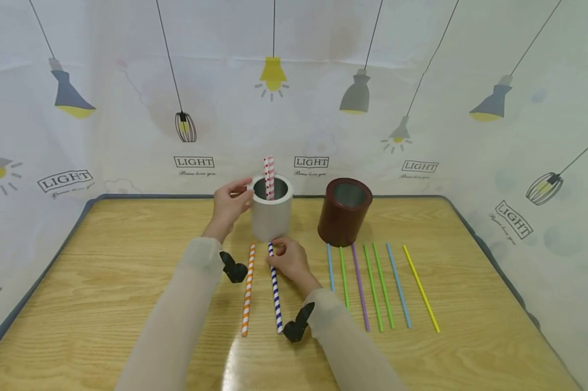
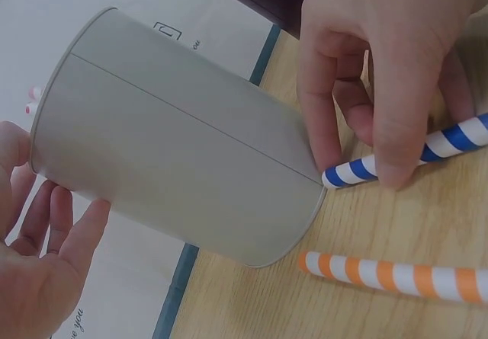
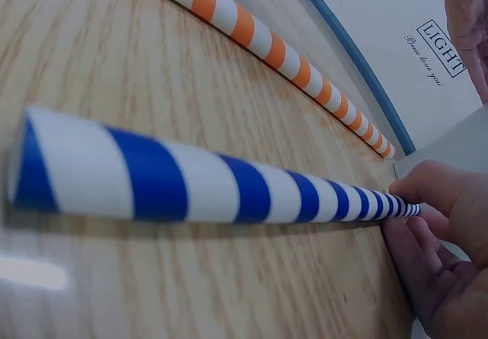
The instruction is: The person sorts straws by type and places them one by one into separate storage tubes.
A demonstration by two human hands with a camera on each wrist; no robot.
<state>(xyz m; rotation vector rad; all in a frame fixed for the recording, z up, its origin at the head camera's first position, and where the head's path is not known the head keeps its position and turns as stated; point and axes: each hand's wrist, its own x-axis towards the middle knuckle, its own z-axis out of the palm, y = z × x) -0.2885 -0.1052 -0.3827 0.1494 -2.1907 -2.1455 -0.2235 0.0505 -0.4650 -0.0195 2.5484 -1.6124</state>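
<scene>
From the head view we see our left hand point(image 1: 230, 203) steadying the grey cup point(image 1: 271, 214), fingers curled at its rim, while our right hand point(image 1: 289, 260) pinches the blue-striped straw point(image 1: 275, 290) lying on the table point(image 1: 127, 260) beside the orange-striped straw point(image 1: 247, 290). The left wrist view adds that the blue tip nearly meets the cup's base. The right wrist view shows the straw flat on the wood — grip at its far end.

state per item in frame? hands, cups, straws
left hand: holds grey cup at its rim
right hand: pinches blue striped straw near its far end
grey cup: upright, red-and-white straws standing inside
brown cup: upright, untouched
blue striped straw: flat on table
orange striped straw: flat, untouched
thin coloured straws: flat, side by side
</scene>
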